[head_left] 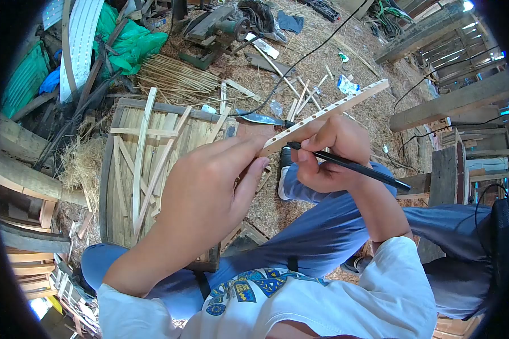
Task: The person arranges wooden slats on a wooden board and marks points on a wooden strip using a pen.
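Note:
My left hand pinches the near end of a narrow wooden strip with a row of holes along its face. The strip slants up to the right, away from me. My right hand is closed around a slim black pen, its tip close to the strip beside my left fingertips. Part of the strip passes behind my right fingers. Below the hands, a low slatted wooden table carries several loose wood strips. A long dark blade lies at its far right corner.
Thin sticks are piled beyond the table, near a machine with a wheel. A dark cable crosses the shaving-covered floor. Wooden beams stand at the right. Another person's dark-trousered leg is close on my right.

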### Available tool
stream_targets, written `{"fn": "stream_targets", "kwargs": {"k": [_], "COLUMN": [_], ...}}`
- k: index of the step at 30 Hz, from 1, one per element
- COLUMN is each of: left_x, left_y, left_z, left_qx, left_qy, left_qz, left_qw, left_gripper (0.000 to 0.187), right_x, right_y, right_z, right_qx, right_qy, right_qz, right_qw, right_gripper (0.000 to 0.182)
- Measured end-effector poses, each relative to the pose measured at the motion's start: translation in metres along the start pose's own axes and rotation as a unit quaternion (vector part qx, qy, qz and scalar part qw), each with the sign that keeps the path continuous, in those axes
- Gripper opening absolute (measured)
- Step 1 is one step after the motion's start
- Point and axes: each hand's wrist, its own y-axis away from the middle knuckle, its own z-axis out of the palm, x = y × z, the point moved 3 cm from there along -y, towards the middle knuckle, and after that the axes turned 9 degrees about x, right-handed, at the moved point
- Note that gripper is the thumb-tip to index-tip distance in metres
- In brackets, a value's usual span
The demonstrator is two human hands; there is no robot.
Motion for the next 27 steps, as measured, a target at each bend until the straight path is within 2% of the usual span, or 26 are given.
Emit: {"fn": "stream_targets", "kwargs": {"k": [10,27], "left_x": [0.0000,-0.0005], "left_y": [-0.0004,0.0003], "left_z": [0.0016,0.0022], "left_qx": [-0.006,0.006], "left_qy": [-0.004,-0.011], "left_qz": [0.008,0.028], "left_qw": [1.000,1.000], "left_gripper": [0.026,0.027], "right_x": [0.0033,-0.0009], "right_y": [0.0025,-0.0014], "right_z": [0.0006,-0.0024], "right_qx": [0.000,-0.005], "right_qy": [-0.040,-0.020], "right_qz": [0.028,0.021], "right_qw": [0.999,1.000], "right_gripper": [0.025,0.026]}}
